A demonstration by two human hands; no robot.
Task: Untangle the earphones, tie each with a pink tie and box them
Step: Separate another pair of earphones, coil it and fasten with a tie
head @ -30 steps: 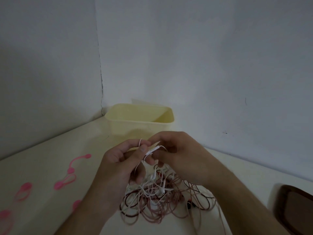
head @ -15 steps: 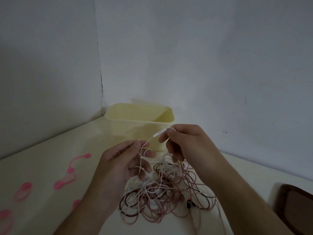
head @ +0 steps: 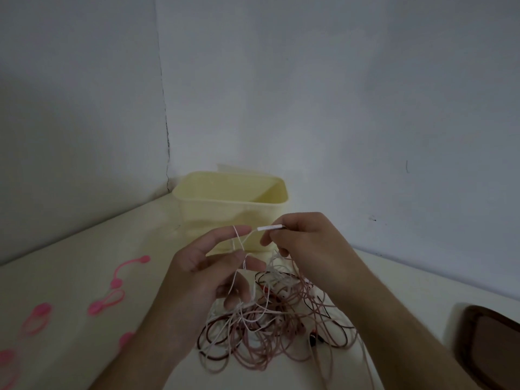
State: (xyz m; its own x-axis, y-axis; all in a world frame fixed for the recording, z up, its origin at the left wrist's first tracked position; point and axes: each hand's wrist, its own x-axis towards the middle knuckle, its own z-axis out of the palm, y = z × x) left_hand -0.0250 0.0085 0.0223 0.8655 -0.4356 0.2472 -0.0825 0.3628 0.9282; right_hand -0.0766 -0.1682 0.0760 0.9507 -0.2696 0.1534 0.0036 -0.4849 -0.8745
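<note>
The tangle of earphones [head: 270, 330], white, pinkish and dark cords mixed, lies on the desk [head: 84, 249] on the near side of the yellow box [head: 230, 212], directly beneath both hands. The left hand [head: 202, 274] hovers just above the tangle, fingers loosely spread, with a white cord [head: 239, 249] running up between its fingertips. The right hand [head: 309, 249] is raised slightly higher and closer to the box, and pinches a small white inline piece [head: 271, 228] of that cord between thumb and forefinger. This piece lies roughly level, its long axis pointing from the right hand toward the left. Judgement: untangling is in progress; the right hand leads the pull, up and away from the tangle. Pink ties [head: 118, 288] lie left of the tangle, unused. The box stands beyond the hands, against the wall [head: 337, 108].
</note>
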